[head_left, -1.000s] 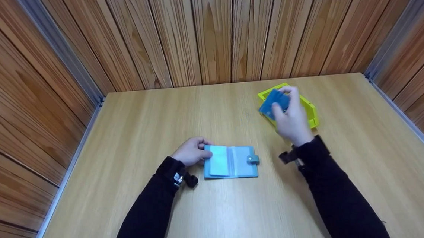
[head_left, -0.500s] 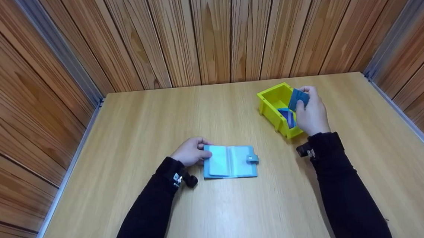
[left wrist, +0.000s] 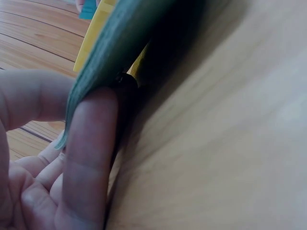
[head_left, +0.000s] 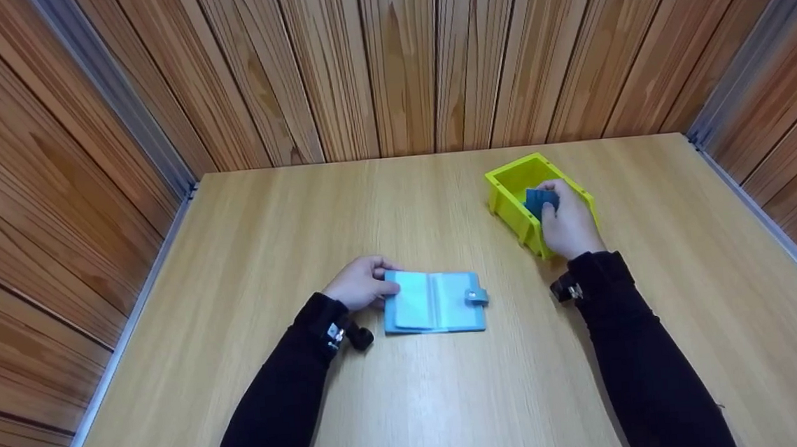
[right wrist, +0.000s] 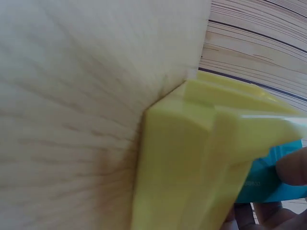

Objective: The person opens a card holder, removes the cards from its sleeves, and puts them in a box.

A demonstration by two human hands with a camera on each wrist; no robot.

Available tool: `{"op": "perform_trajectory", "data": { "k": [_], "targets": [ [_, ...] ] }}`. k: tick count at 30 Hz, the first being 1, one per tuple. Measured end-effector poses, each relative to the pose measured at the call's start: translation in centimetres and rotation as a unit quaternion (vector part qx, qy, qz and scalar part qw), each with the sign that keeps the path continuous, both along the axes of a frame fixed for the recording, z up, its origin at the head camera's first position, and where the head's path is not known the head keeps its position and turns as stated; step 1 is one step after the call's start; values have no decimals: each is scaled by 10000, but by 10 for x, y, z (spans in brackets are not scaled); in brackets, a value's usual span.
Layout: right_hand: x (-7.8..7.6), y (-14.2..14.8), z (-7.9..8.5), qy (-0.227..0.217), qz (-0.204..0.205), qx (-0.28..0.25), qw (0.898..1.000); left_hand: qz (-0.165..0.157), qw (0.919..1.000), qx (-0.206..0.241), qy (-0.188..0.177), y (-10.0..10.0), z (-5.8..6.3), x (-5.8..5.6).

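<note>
On the table lies an unfolded light blue card wallet (head_left: 454, 302), its strap with a snap button pointing right. My left hand (head_left: 359, 284) pinches the wallet's left edge between thumb and fingers; the left wrist view shows that edge (left wrist: 115, 52) raised off the table. Farther back on the right, my right hand (head_left: 570, 222) reaches into a yellow bin (head_left: 516, 221). It pinches a dark blue card (head_left: 536, 202) there, and the right wrist view shows the card (right wrist: 264, 184) behind the bin's wall. Whether it is one card or several stacked, I cannot tell. My right hand hides part of the bin's inside.
The wooden table (head_left: 265, 226) ends at a wood-plank wall (head_left: 401, 62) behind the bin. Plank walls with metal strips also stand along the left and right sides.
My right hand, holding the card, moved from the bin's left side to its right, then back left and down into the bin. The left hand and wallet stay put.
</note>
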State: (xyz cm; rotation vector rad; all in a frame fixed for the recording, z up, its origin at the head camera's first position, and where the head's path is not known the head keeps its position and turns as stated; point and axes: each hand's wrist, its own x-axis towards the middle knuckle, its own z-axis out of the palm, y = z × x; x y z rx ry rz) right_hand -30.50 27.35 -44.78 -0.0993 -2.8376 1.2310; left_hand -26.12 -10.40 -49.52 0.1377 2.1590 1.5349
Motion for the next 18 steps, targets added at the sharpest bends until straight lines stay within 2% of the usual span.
{"op": "perform_trajectory", "data": {
  "k": [3, 8, 18],
  "targets": [
    [-1, -2, -2, -104, 40, 173, 9998, -4, 10000, 17, 4, -1, 0, 0],
    [1, -4, -3, 70, 42, 462, 9989, -16, 10000, 3, 4, 0, 0, 0],
    [3, -4, -3, 271, 36, 490, 9984, -25, 10000, 70, 55, 2, 1, 2]
  ]
}}
